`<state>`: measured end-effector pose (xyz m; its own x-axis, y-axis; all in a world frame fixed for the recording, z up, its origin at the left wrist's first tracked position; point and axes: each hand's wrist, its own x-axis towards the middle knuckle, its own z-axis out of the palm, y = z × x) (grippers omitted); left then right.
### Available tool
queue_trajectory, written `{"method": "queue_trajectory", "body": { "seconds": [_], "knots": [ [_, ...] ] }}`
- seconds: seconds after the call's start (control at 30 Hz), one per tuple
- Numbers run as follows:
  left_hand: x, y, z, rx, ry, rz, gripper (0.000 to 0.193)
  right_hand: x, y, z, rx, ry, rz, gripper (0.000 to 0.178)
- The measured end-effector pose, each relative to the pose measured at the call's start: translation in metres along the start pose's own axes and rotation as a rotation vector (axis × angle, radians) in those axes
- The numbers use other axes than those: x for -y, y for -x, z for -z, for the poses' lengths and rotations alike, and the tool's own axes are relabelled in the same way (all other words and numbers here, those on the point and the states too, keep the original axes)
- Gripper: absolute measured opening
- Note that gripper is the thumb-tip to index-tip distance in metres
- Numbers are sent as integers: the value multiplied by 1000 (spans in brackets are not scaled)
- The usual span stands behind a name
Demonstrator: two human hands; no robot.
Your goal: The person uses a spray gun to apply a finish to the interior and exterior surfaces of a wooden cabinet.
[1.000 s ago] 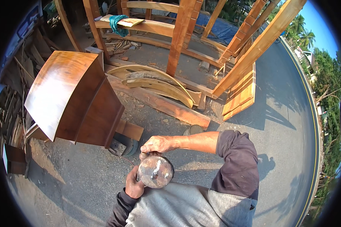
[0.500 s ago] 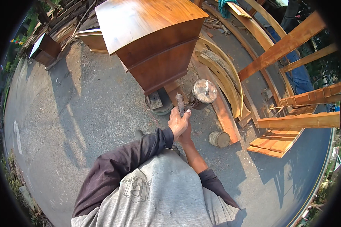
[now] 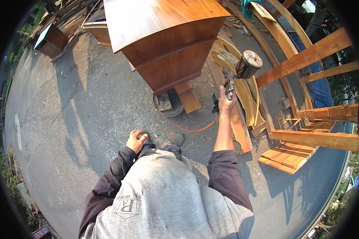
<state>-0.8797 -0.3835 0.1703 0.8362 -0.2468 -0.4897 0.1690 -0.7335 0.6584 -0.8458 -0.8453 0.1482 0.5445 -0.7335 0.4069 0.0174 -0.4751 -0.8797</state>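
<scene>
My right hand (image 3: pixel 226 105) is wrapped round the handle of a spray gun (image 3: pixel 229 84), held out ahead and to the right. A round, paint-stained cup (image 3: pixel 248 67) with a lid is fixed at the gun's far end. My left hand (image 3: pixel 136 141) hangs low in front of my body, its fingers loosely bent and apart, with nothing in them. Ahead of both hands stands a varnished brown wooden cabinet (image 3: pixel 169 59), its glossy top (image 3: pixel 163 16) catching the light. It rests on a low, dark round support (image 3: pixel 174 109) with wood pieces. The gun is to the cabinet's right, apart from it.
An orange hose (image 3: pixel 193 130) curves over the ground towards my right arm. Curved boards (image 3: pixel 249 97) and a wooden frame (image 3: pixel 307 55) lie along the right, near a slatted panel (image 3: pixel 293 155). A smaller cabinet (image 3: pixel 52 40) stands far left. A tin (image 3: pixel 237 147) is partly behind my right forearm.
My left hand has let go of the spray gun and dropped back to the left. My right hand has carried the gun forward and to the right. The orange hose has come into view.
</scene>
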Motion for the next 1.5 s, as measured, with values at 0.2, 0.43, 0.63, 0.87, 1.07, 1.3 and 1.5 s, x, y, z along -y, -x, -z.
{"method": "queue_trajectory", "body": {
  "seconds": [0.2, 0.43, 0.63, 0.87, 1.07, 1.3, 1.5],
  "knots": [
    [107, 25, 11, -234, -214, 94, 42, 11, 6, -38, 103, -104, -205, 27],
    [114, 31, 13, -302, -107, 205, 41, 54, 80, -65, 291, -254, -178, 22],
    [98, 21, 21, -290, -112, 184, 42, 86, 135, -61, 619, -295, -331, 25],
    [146, 24, 23, -269, -143, 217, 41, 102, 124, -66, 772, -322, -164, 32],
    [173, 40, 27, -314, -183, 286, 40, 70, 70, -74, 604, -240, -77, 26],
    [183, 71, 19, -308, -216, 358, 40, -25, 10, -66, 310, -33, -86, 21],
    [223, 94, -4, -282, -406, 286, 40, -11, -10, -61, 61, 65, -52, 24]
  ]
}}
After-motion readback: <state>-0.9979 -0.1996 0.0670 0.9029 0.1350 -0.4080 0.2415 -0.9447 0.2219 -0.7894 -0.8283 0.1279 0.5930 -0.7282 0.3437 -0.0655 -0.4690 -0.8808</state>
